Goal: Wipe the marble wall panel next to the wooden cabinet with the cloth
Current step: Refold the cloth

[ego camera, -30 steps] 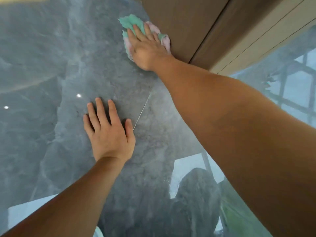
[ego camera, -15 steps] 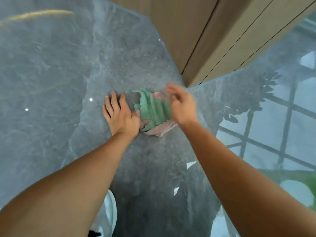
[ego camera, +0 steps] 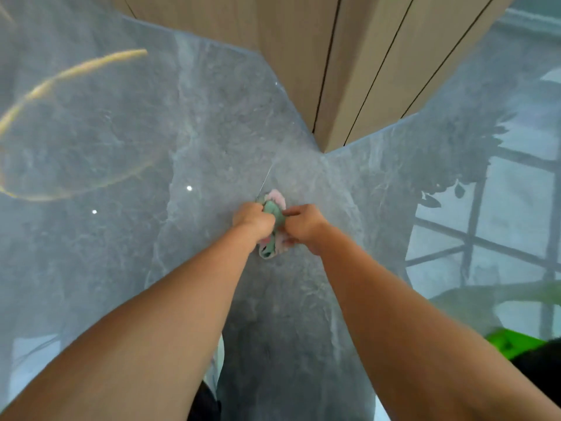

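Note:
The grey glossy marble wall panel (ego camera: 212, 123) fills most of the view. The wooden cabinet (ego camera: 349, 56) juts in from the top, its corner ending just above my hands. A green and pink cloth (ego camera: 274, 212) is bunched up between both hands, in front of the marble below the cabinet corner. My left hand (ego camera: 252, 220) is closed on the cloth's left side. My right hand (ego camera: 305, 226) pinches its right side. Part of the cloth hangs below the hands; whether it touches the wall cannot be told.
A thin light scratch or seam (ego camera: 265, 179) runs up the marble from the cloth. The polished surface reflects window bars (ego camera: 473, 238), foliage, ceiling lights and a curved light strip (ego camera: 69, 74). A green thing (ego camera: 510, 344) shows at the lower right.
My right hand brought the cloth down from beside the cabinet to the middle. My left hand lifted off the marble and closed on the cloth, which is now bunched between both hands.

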`<state>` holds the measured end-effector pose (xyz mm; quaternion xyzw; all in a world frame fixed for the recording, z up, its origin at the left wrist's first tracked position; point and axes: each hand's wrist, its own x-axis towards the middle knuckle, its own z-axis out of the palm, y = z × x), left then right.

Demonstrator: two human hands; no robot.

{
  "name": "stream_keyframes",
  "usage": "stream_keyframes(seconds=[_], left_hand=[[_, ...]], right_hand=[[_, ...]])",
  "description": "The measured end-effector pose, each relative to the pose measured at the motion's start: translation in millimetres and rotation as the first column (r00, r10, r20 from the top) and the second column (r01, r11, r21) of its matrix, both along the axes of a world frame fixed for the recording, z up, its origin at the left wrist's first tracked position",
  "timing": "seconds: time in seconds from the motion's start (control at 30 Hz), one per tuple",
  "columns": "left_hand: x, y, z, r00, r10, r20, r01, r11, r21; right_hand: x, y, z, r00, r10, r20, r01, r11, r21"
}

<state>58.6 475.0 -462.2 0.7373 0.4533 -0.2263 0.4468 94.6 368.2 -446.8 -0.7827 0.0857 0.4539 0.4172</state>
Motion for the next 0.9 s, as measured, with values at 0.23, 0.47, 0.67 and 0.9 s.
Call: stream_keyframes(seconds=[0.23,0.47,0.67,0.9], left_hand=[[-24.0,-12.1,111.7,0.916,0.372,-0.150,-0.399,0.805,-0.439],[-50.9,-87.5,307.6,0.990,0.087,-0.110,-0.127,0.885,-0.447],[-69.9,-159.8,433.2,0.991,0.027,-0.129,-0.094,0.834,-0.543],[-66.0,-316.6,445.0,0.984,-0.178,-0.020,0.133,0.801,-0.584]], right_hand=[[-28.5,-42.0,87.8,0.819,-0.294,-0.492,0.483,0.817,0.316],[-77.8,-110.8,274.6,0.701,-0.496,-0.513,0.683,0.674,0.282],[-92.8,-209.9,410.5,0.639,-0.650,-0.411,0.746,0.653,0.128],[-117.2,-362.8,462.2,0.460,-0.800,-0.384,0.882,0.461,0.096]])
